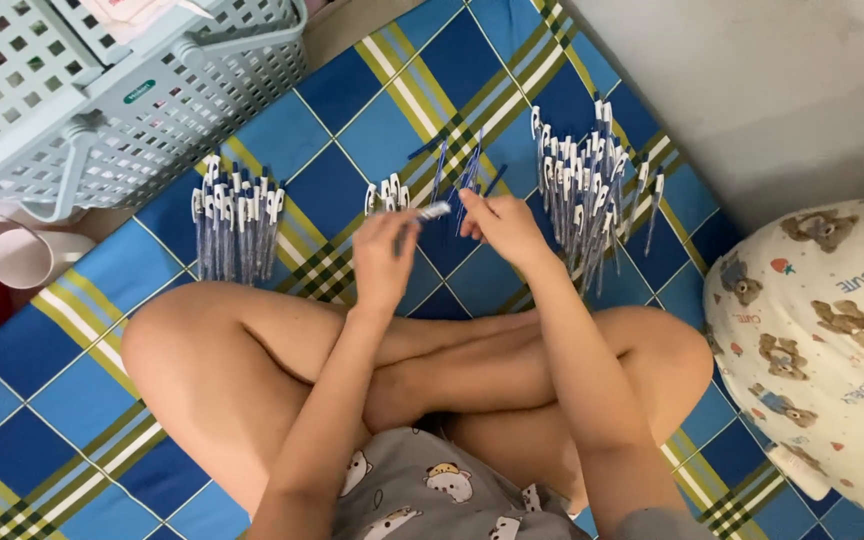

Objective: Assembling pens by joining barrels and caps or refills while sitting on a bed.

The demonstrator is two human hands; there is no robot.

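I sit cross-legged on a blue, yellow and green checked mat (352,130). My left hand (384,255) pinches a blue pen with a white cap (430,212), held level above the mat. My right hand (504,225) is closed on the pen's other end, fingers touching it. Just beyond my hands lie a few loose pen parts (462,170) and white caps (386,192). A pile of blue pens with white clips (235,222) lies to the left, a bigger pile (582,185) to the right.
A pale green plastic basket (122,90) stands at the upper left with a white cup (27,257) below it. A cushion with a teddy bear print (822,340) lies at the right. A grey floor (772,80) borders the mat's upper right.
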